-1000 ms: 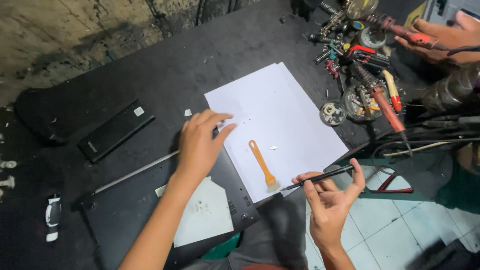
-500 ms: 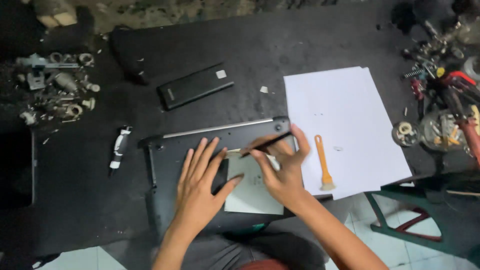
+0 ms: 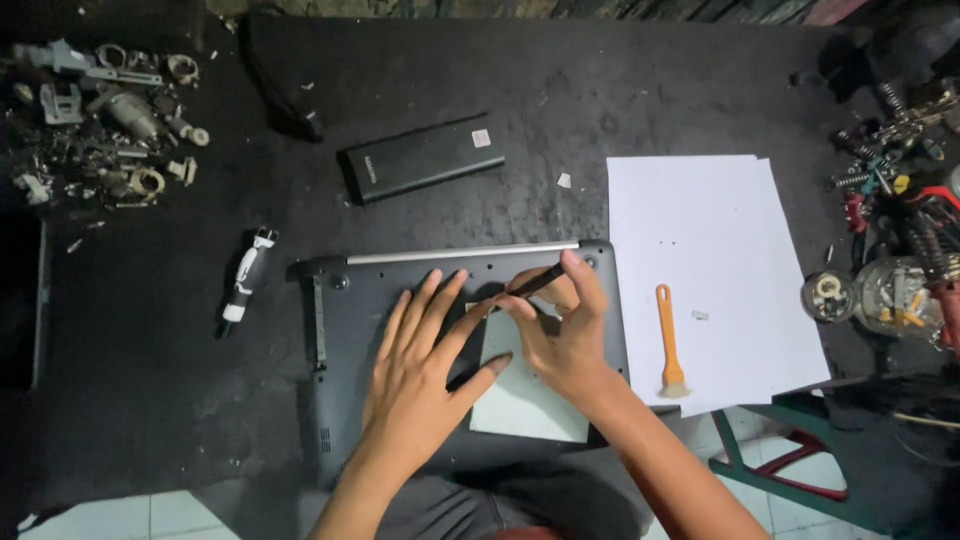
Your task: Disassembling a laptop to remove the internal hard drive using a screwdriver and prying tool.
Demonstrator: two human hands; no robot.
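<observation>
Since 0.5 s ago our right hand (image 3: 560, 335) has carried the black tool (image 3: 530, 285) toward the laptop base's (image 3: 345, 400) far edge. We work at a black table (image 3: 600, 90) over tiled floor. We count 1 laptop base, 1 black battery (image 3: 422, 157), 2 white sheets (image 3: 715, 250), 1 orange brush (image 3: 668, 340). Our left hand (image 3: 425, 365) lies spread flat on the base; the right pinches the tool.

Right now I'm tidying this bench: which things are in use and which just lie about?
In use: left hand flat on laptop base; right hand holding dark screwdriver.
Lying about: orange brush, white paper, black battery pack, scrap parts.
</observation>
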